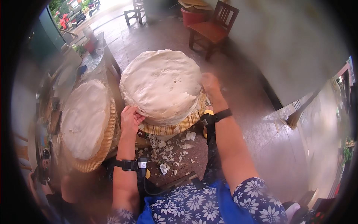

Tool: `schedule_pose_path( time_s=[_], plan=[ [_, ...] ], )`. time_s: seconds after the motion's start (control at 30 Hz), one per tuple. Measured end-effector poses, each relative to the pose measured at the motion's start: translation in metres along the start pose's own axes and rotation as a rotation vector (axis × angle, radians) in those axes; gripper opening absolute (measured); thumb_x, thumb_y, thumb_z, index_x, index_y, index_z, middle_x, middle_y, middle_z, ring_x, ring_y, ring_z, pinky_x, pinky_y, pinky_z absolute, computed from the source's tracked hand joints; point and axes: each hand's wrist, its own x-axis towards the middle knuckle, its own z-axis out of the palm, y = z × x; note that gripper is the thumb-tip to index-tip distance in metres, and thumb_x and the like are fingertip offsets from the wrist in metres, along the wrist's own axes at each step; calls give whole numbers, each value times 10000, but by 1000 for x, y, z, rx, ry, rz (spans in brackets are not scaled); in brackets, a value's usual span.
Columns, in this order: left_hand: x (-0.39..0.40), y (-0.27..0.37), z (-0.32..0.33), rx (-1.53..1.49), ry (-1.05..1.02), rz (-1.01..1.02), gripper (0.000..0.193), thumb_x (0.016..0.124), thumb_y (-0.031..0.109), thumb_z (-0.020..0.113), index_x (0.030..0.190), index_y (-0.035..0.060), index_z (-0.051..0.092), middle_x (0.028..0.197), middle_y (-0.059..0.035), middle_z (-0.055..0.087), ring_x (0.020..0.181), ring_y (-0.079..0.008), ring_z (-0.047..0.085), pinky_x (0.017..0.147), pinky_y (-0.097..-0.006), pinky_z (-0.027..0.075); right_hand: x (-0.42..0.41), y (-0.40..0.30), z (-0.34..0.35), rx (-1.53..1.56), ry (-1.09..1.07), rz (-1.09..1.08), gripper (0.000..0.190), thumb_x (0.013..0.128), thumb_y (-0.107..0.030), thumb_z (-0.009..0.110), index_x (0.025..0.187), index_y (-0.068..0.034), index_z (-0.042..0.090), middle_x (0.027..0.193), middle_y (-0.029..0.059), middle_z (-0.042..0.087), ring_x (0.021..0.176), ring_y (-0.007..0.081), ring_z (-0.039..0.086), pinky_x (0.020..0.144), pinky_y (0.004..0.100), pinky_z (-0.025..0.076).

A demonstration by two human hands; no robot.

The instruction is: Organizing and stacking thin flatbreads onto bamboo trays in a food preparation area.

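A large stack of thin round white sheets [162, 84] rests on a round mat of straw-coloured slats [173, 128] in front of me. My left hand [131, 117] touches the stack's near left edge, its fingers bent against the side. At the right edge is my right hand [209, 82], blurred, with its fingers curled in at the rim; whether it pinches a sheet cannot be told. A strip along the near right of the top looks torn. Both wrists wear black straps.
A second white round stack [85, 120] lies on another slatted mat [112, 117] to the left. White scraps [162, 148] litter the floor below. A wooden chair [209, 30], a red tub [193, 16] and a broom [293, 119] stand farther off. A cluttered table [103, 64] is at left.
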Motion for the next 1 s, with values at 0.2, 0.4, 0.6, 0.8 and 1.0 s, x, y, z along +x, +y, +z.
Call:
schedule_pose_path(
  time_s=[0.2, 0.4, 0.6, 0.8, 1.0],
  plan=[
    [1, -4, -1, 2, 7, 16, 87, 874, 99, 519, 940, 44, 512, 839, -89, 605, 669, -192, 609, 574, -335, 523, 4, 5, -4, 92, -28, 14, 289, 736, -99, 663, 1012, -32, 612, 759, 36, 625, 580, 126, 563, 485, 292, 454],
    [-2, -4, -2, 73, 102, 0, 229, 856, 56, 524, 1074, 23, 465, 844, -90, 585, 640, -163, 579, 561, -314, 529, 8, 8, 0, 170, -72, 80, 297, 759, -82, 654, 1029, 31, 608, 795, 57, 620, 653, 128, 558, 584, 270, 453],
    [-5, -6, 4, 127, 152, 71, 526, 802, -17, 552, 1281, 17, 338, 939, -59, 488, 639, -121, 532, 564, -277, 520, 7, 9, -2, -73, 48, 23, 317, 727, -133, 685, 1019, -24, 633, 871, 84, 667, 685, 159, 623, 602, 288, 497],
    [-11, -11, 7, 799, 381, 646, 477, 774, 18, 583, 1232, 44, 449, 1136, -111, 501, 979, -245, 534, 837, -371, 461, 17, 26, -1, -31, 4, -62, 315, 726, -159, 680, 1006, -18, 642, 910, 104, 675, 790, 187, 637, 731, 301, 492],
    [-28, -15, 15, 1389, 6, 1115, 337, 749, 163, 668, 1078, 154, 596, 1135, -105, 563, 1140, -325, 472, 1011, -436, 334, 5, 12, 3, -239, 19, -239, 350, 727, -201, 681, 1020, -14, 642, 947, 149, 677, 866, 250, 647, 799, 323, 478]
  ],
)
